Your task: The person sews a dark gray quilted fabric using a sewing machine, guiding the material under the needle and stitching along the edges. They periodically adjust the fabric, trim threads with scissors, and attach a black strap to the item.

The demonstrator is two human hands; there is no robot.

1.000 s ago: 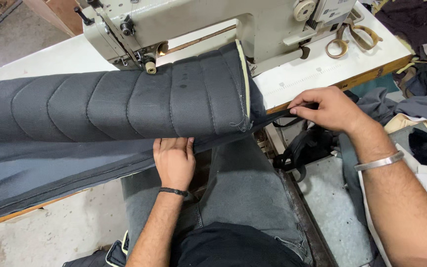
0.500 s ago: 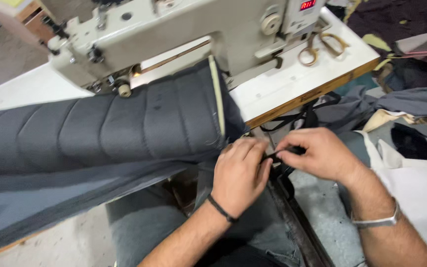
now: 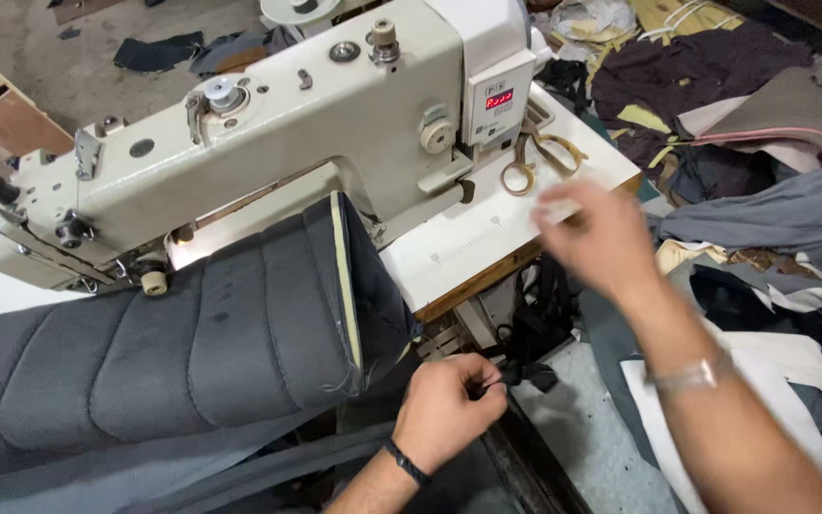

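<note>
A dark grey quilted padded cover [image 3: 202, 352] lies rolled over the white table under the arm of a cream industrial sewing machine [image 3: 268, 133]. My left hand [image 3: 449, 407] is closed on a black strap [image 3: 520, 373] just below the table's front edge, right of the cover's open end. My right hand [image 3: 594, 238] is blurred in mid-air above the table's right corner, fingers apart and holding nothing, close to a pair of scissors [image 3: 535, 157] lying by the machine's base.
The white table [image 3: 468, 247] has a wooden front edge. Heaps of dark and light fabric scraps [image 3: 763, 219] cover the floor at the right. A wooden box [image 3: 2, 109] stands at the far left. Dark machine frame parts sit under the table.
My right hand has let go near the strap and risen up toward the table's right corner. My left hand stays low, gripping the black strap. The view has shifted.
</note>
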